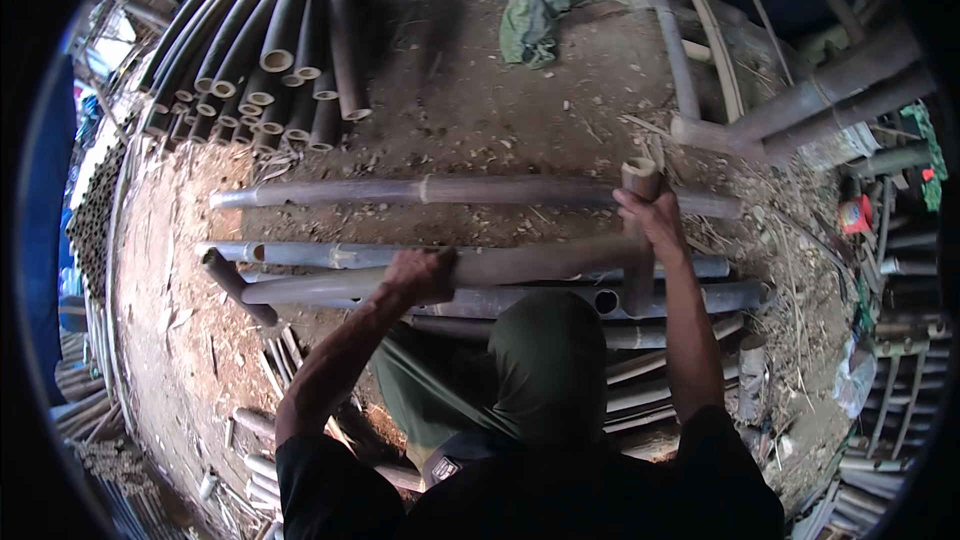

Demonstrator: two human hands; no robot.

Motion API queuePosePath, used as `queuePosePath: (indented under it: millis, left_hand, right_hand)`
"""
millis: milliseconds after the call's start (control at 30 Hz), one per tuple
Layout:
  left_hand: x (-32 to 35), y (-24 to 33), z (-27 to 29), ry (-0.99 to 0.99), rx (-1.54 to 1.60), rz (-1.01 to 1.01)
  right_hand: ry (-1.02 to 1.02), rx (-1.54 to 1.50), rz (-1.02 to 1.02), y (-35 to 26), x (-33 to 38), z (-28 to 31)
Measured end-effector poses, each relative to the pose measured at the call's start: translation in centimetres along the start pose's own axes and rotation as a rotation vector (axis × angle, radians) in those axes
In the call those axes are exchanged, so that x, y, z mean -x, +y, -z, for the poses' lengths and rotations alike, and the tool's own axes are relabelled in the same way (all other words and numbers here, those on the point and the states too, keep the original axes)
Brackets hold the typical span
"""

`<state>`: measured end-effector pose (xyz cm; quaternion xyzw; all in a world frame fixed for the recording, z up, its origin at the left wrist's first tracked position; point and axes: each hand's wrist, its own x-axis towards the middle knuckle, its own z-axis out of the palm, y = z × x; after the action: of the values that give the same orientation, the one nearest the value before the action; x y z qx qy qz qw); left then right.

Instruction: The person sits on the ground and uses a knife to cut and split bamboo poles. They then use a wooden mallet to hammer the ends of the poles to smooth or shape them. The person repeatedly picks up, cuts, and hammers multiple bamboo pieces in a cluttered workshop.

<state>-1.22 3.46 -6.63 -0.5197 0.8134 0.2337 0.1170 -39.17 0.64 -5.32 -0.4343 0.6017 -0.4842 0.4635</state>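
We hold a bamboo bar [540, 263] on the near side of the loose pole [480, 190].
Our left hand [420, 276] clenches the bar; our right hand [652, 215] wraps its fingers round the short crosspiece [639, 275].

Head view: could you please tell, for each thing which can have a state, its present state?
Left hand: fingers closed around the held pole.
Right hand: fingers closed around the short piece.
Held pole: crosswise, blurred toward its right.
Short piece: hollow far end open.
Front pole: lying crosswise on the ground.
Pole with round hole: lying, hole open.
Stacked poles: piled, cut ends open.
Green cloth or sack: crumpled on ground.
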Motion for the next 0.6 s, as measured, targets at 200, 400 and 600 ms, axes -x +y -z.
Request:
queuePosePath:
  millis: [200, 400, 600]
  left_hand:
    - [-1.5, 1.6, -6.8, -0.307, 0.049, 0.005]
    - [0.4, 1.0, -8.2, -0.228, 0.100, -0.019]
    - [-1.0, 1.3, -8.8, -0.200, 0.133, -0.043]
  right_hand:
    - [0.103, 0.381, 0.039, 7.8, 2.3, 3.6]
    - [0.088, 0.390, -0.141, 9.8, 2.9, 3.3]
    - [0.080, 0.432, 0.151, 11.9, 1.5, 5.2]
